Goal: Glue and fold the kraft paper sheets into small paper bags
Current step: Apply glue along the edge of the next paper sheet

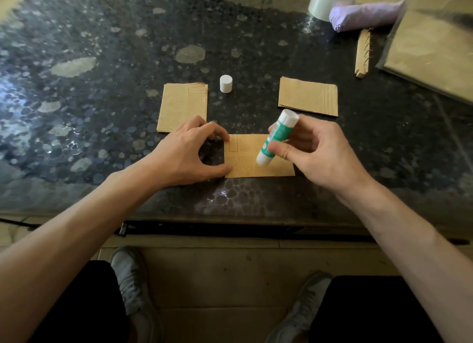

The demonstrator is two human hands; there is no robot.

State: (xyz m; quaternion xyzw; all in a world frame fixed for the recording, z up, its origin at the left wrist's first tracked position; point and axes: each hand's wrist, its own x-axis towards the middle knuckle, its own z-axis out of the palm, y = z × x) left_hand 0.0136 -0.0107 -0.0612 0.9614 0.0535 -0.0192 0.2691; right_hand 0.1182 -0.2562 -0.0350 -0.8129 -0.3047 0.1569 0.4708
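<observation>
Left hand (pixel 190 150) is bracing the kraft sheet (pixel 245 164) near the front edge of the table (pixel 102 112), its grip wide, thumb and forefinger tips pressing the sheet's left edge. The glue stick (pixel 277 138) is tilting tip-down onto the sheet, with the right hand (pixel 317 153) wrapping its grip round the tube. Best play, I'd say: pinning that edge firmly, stroking glue lightly along the margin, not buckling the paper

At the centre of the frame a kraft sheet (pixel 245 163) lies flat on the dark speckled table (pixel 102 48), the left hand (pixel 186 153) touching its left edge with thumb and forefinger. The right hand (pixel 314 153) grips a tilted green-and-white glue stick (pixel 277 138), lower end over the sheet. Above, a white cap (pixel 226 83) stands between two kraft stacks (pixel 181 107).
</observation>
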